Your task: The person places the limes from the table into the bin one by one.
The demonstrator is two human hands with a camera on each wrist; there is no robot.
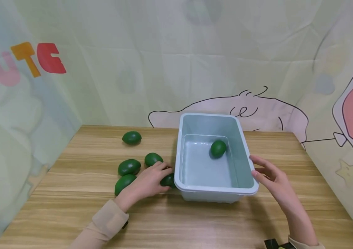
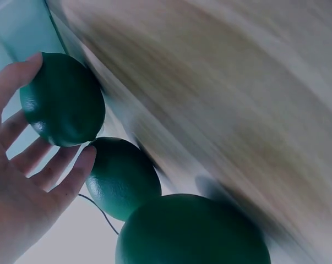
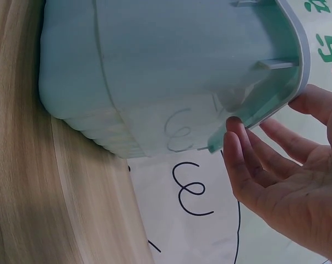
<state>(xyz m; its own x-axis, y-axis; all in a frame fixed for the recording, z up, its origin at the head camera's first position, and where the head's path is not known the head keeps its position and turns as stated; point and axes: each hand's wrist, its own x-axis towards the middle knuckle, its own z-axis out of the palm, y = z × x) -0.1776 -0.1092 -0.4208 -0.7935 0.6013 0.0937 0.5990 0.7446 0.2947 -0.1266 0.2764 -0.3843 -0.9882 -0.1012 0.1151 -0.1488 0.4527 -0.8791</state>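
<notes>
My left hand (image 1: 150, 180) holds a dark green lime (image 1: 168, 180) low over the table, right beside the bin's left wall. In the left wrist view the thumb lies on one end of that lime (image 2: 64, 102), with the fingers around its far side. A light blue plastic bin (image 1: 215, 190) stands on the table with one lime (image 1: 218, 148) inside. At the bin's right edge, my right hand (image 1: 271, 176) grips the rim with thumb and fingertips, as the right wrist view also shows. Close to the left hand lie more limes (image 1: 153, 159).
Two limes (image 1: 129, 167) sit left of the left hand, and a single lime (image 1: 132, 137) lies farther back near the table's rear edge. Behind the wooden table (image 1: 80, 162) hangs a printed cloth backdrop (image 1: 117, 76), which also covers both sides.
</notes>
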